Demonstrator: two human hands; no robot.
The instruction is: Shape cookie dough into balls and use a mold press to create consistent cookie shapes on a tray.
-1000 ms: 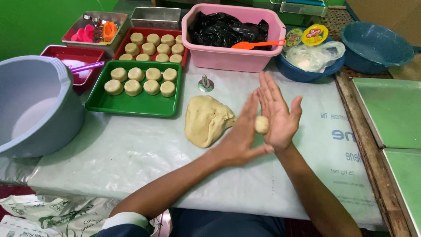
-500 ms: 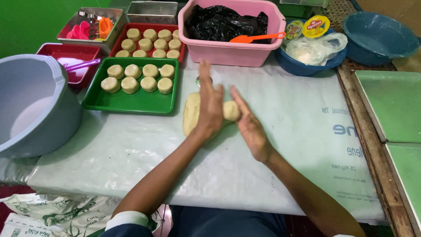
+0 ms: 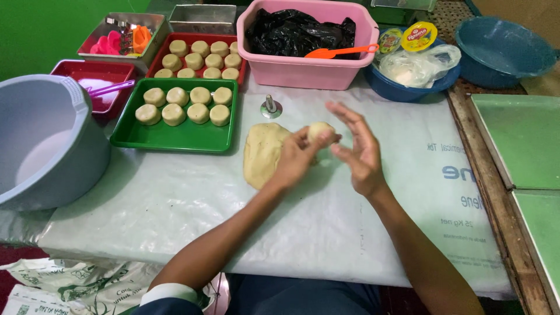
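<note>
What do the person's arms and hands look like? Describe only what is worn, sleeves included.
Both hands, left hand and right hand, are bare: no gloves, and no rings or watch show. The forearms are uncovered. On the left arm, a dark blue sleeve with a white cuff is pushed up near the elbow. No sleeve shows on the right arm.

Bright green wall (image 3: pixel 35 29) at the back, wooden table (image 3: pixel 496 192) under white plastic sheeting (image 3: pixel 175 204), even light

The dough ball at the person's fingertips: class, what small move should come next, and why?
Probably set the dough ball, held in the left hand, onto the green tray. It looks round already, the right hand is open beside it, and the tray's front half is bare.
</note>
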